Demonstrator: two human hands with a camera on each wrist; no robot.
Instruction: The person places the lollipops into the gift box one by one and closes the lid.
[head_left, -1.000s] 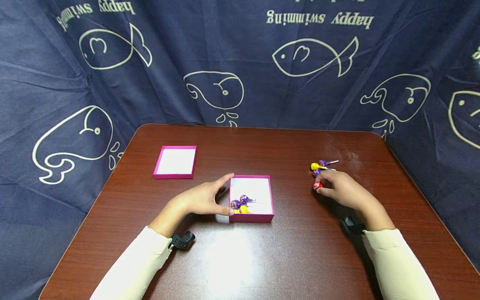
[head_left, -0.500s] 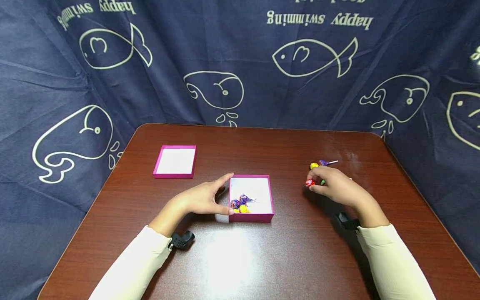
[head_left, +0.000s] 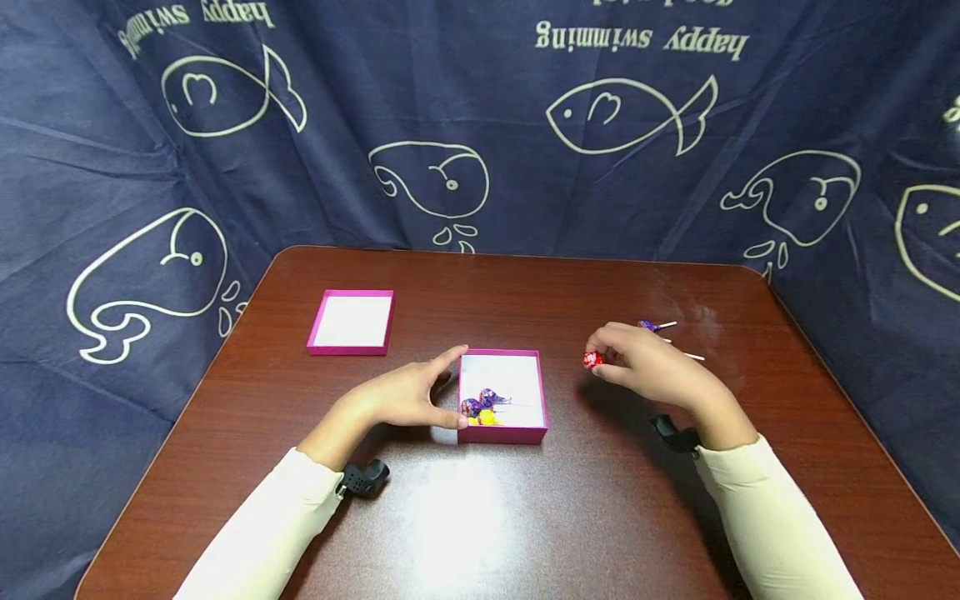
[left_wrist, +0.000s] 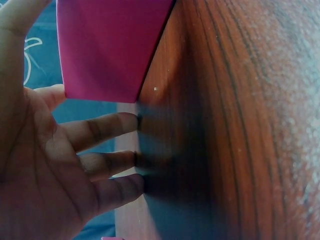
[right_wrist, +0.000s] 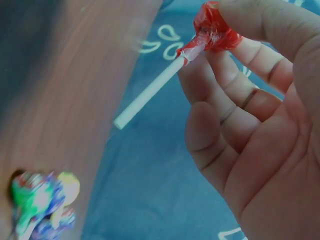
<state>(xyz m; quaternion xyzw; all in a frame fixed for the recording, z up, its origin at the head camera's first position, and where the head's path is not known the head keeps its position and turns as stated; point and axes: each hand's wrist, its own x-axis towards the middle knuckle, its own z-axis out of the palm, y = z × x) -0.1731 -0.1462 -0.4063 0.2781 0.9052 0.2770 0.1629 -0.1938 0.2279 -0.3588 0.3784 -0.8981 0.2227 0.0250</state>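
Note:
My right hand point(head_left: 648, 362) pinches a red-wrapped lollipop point(head_left: 592, 360) by its candy end, above the table to the right of the box. In the right wrist view the white stick of this red lollipop point(right_wrist: 212, 30) points down and to the left. My left hand point(head_left: 408, 396) rests against the left side of an open pink box point(head_left: 502, 436), thumb at the near corner and index finger at the far corner. Its other fingers reach straight down to the table in the left wrist view. Purple lollipops point(head_left: 490, 397) and yellow lollipops point(head_left: 488, 417) lie inside along the near left corner.
A second shallow pink box part point(head_left: 350, 322), white inside, sits at the back left. Several lollipops point(right_wrist: 32, 195) lie bunched at the right of the table point(head_left: 510, 308), mostly behind my right hand in the head view. A dark blue printed cloth point(head_left: 510, 200) hangs behind.
My right hand has lifted the red lollipop off the bunch and carried it left, closer to the box. The left hand and the box have stayed put.

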